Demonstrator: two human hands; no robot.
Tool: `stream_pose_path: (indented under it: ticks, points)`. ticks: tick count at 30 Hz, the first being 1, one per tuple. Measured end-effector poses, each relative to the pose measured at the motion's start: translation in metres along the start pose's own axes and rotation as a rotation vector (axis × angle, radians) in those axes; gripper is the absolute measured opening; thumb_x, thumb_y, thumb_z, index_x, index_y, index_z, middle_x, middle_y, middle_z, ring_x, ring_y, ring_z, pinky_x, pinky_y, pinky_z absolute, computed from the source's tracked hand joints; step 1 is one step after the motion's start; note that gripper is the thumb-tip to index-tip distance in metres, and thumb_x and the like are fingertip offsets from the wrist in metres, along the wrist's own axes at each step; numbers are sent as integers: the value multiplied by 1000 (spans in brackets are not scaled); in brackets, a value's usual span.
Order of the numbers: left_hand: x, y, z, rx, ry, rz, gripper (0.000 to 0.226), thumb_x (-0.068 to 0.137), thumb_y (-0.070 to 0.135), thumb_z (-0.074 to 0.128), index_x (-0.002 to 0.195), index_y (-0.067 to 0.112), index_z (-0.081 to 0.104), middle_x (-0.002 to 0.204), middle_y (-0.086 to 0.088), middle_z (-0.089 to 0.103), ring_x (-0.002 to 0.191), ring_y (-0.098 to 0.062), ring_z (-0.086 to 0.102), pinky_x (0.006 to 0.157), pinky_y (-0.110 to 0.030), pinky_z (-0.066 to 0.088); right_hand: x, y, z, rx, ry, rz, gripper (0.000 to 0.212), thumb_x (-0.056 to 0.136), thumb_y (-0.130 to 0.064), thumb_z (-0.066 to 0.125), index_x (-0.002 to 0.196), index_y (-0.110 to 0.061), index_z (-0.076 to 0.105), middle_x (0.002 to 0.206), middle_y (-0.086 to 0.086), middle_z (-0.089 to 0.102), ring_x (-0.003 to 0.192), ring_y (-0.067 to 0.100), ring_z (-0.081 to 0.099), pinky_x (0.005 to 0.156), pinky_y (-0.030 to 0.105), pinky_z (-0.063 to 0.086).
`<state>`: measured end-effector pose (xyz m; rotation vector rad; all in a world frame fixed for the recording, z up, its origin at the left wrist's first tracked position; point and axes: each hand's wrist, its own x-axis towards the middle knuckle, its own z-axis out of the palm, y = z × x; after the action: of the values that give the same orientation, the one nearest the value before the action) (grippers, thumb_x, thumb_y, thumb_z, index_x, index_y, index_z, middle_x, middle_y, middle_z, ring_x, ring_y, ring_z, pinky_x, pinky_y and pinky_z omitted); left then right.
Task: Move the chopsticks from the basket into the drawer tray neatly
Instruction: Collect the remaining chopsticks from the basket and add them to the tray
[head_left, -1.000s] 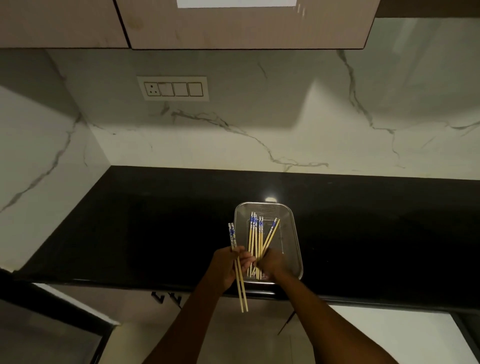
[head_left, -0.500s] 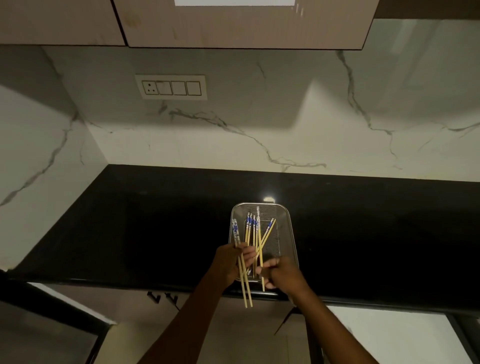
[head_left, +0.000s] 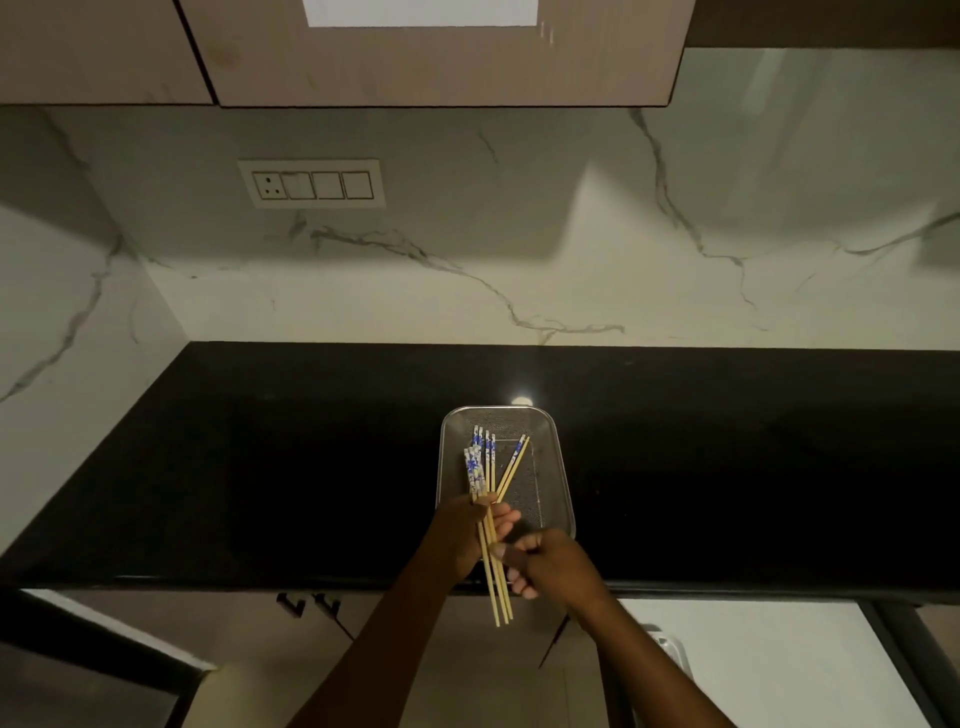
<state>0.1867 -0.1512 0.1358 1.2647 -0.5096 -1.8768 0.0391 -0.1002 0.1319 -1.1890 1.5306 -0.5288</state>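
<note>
Head view: left hand grips gathered blue-patterned bamboo chopsticks; right hand pinches them at 6 o'clock of steel mesh basket. Next, probably collect the rest.

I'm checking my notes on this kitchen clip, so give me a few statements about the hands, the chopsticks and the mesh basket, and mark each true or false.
1. The silver wire-mesh basket sits on the black stone countertop. True.
2. The left hand grips a bundle of pale wooden chopsticks with blue-patterned tops. True.
3. The basket is empty. False: two more chopsticks lie slanted inside it.
4. The right hand rests flat on the countertop. False: it is curled beside the bundle's lower half.
5. A white switch panel is on the marble wall. True.
</note>
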Motion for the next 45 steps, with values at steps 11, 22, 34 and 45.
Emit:
stream_pose_path:
  ticks: [11,22,34,45]
  points:
    - [5,6,-38,-17,174,47,16,102,3,46,110,-1,58,100,-23,70,89,-31,73,77,-37,61,77,-34,25,-358,169,93,19,93,-25,66,104,-9,68,86,2,66,82,14,63,69,24,46]
    - [12,5,-52,-28,161,73,19,103,2,43,118,-2,54,104,-23,69,90,-31,72,71,-33,58,82,-26,27,-344,237,158,15,94,-18,64,103,-9,71,88,7,71,74,15,66,74,30,58]
    - [16,-9,-18,41,44,60,25,105,4,39,118,0,60,107,-19,73,92,-26,75,73,-31,58,-1,-1,15,63,10,42,22,85,-18,76,101,-4,71,82,3,73,66,7,69,56,16,55]
    - [14,-53,30,27,-26,52,19,104,2,43,117,-1,58,99,-18,73,81,-22,78,65,-26,60,-36,34,-16,52,63,92,16,84,-20,77,96,-9,73,75,1,74,60,5,71,55,14,53]
